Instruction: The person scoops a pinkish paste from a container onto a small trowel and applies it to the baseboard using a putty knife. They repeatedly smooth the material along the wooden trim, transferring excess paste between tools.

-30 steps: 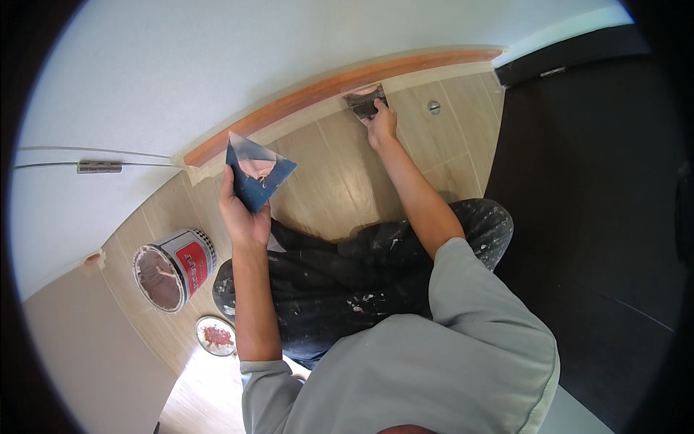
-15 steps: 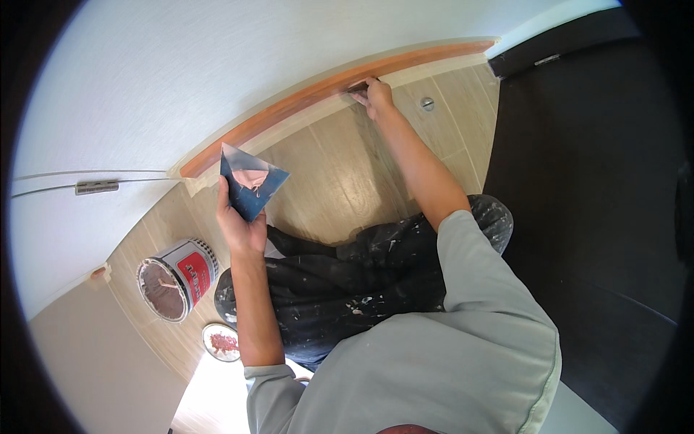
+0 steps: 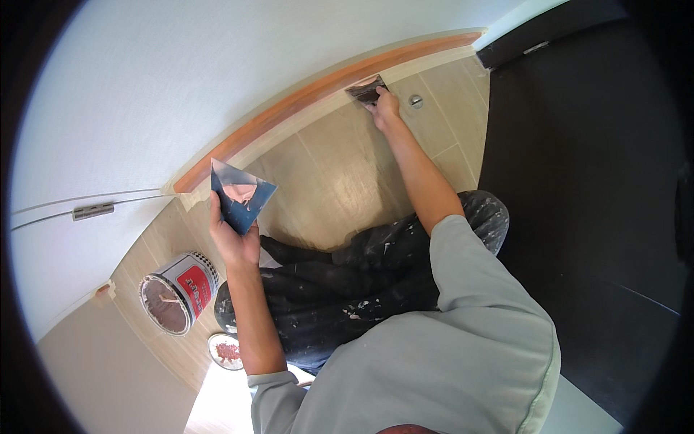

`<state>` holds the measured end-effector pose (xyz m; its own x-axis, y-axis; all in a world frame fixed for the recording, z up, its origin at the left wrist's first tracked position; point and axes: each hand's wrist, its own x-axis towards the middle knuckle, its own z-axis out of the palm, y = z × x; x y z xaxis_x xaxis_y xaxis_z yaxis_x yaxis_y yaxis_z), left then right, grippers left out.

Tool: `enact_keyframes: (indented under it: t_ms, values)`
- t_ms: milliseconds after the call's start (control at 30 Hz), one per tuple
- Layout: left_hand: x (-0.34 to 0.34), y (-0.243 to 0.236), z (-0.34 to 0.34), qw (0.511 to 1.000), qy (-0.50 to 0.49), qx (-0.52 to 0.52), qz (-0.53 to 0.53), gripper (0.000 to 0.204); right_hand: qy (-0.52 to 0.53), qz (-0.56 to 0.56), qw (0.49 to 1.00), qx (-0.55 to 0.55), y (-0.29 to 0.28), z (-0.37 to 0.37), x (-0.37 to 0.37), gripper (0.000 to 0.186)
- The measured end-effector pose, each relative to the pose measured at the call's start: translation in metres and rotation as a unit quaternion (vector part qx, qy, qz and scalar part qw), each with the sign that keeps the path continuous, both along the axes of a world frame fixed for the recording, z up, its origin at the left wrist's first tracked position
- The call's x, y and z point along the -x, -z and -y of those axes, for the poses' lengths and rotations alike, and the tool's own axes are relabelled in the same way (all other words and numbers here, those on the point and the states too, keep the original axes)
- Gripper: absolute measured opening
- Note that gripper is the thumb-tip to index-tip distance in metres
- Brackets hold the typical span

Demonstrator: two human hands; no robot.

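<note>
**Edges and Clearances, Present Position**

Gripping a blue plate [image 3: 247, 208] at its lower part in the left hand [image 3: 235, 242], with fingers closed on it. Carrying pink paste [image 3: 240, 192] on the plate's upward face. In view, overlapping the wooden baseboard [image 3: 289, 107] with the plate's upper corner; unable to tell contact.

Gripping a dark scraper [image 3: 367, 94] in the right hand [image 3: 386, 108], with fingers narrowed on its near side. Directing the scraper's pink-coated far edge toward the baseboard, close to the pale tape [image 3: 426, 66]; unable to tell contact. Just left of a round metal floor fitting [image 3: 416, 101].

Between the hands, open to a broad stretch of floor [image 3: 318, 181]. Bounded at far right by a black panel [image 3: 578, 202], well apart from the scraper. Restricted at lower left by a bucket [image 3: 189, 286], just beside the knee, and a round lid [image 3: 226, 352] near the forearm.
</note>
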<state>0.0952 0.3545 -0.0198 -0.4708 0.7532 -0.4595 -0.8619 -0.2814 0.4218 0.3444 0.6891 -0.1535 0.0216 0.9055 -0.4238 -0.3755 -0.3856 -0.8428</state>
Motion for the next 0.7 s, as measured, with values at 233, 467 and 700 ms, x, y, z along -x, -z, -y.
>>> enact_keyframes:
  t_ms: [233,467,700]
  values:
    - [0.000,0.000,-0.001,1.000,-0.001,-0.017,0.011,0.028,-0.060,0.053,0.997,0.011,-0.040,-0.022,0.019,0.031]
    - [0.001,0.006,0.002,1.000,0.004,0.009,0.005,0.030,0.021,0.015,0.999,-0.043,-0.034,-0.016,-0.016,0.031]
    - [-0.004,-0.004,-0.003,1.000,-0.009,0.009,0.001,0.028,0.027,0.019,0.999,-0.009,-0.013,-0.039,-0.033,0.032]
